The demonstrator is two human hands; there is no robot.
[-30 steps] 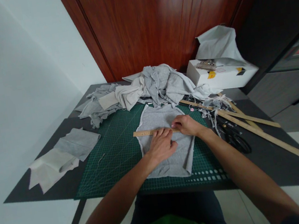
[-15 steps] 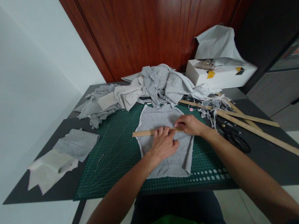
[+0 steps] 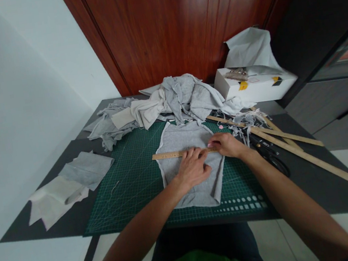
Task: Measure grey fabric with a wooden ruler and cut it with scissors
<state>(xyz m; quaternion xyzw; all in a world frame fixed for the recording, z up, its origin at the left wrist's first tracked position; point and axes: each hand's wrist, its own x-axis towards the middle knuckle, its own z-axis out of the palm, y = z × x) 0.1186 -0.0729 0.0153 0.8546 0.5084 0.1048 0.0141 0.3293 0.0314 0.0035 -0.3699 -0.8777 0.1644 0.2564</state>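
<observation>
A piece of grey knit fabric (image 3: pixel 188 137) lies spread on the green cutting mat (image 3: pixel 131 197). Across its middle runs a wooden ruler (image 3: pixel 167 155), its left end sticking out past the fabric's edge. My left hand (image 3: pixel 195 166) rests palm down over ruler and fabric, fingers laid out and pressing the ruler. Close to the ruler's right part, my right hand (image 3: pixel 226 144) is closed in a pinch. A small pale pinkish bit shows at its fingertips, too small to make out. The ruler's right end is partly hidden by this hand.
Crumpled grey and cream fabric (image 3: pixel 188 96) is heaped along the back. More cloth pieces (image 3: pixel 82 169) lie at left. On the right are wooden strips (image 3: pixel 311 163), black scissors (image 3: pixel 275 161), fabric scraps (image 3: pixel 250 119) and a white box (image 3: pixel 258 86). A small pink disc (image 3: pixel 221 127) lies on the mat.
My left hand has slid slightly right along the ruler. My right hand has also shifted a little right, still pinched. Ruler and fabric look nearly unmoved; the view has shifted slightly.
</observation>
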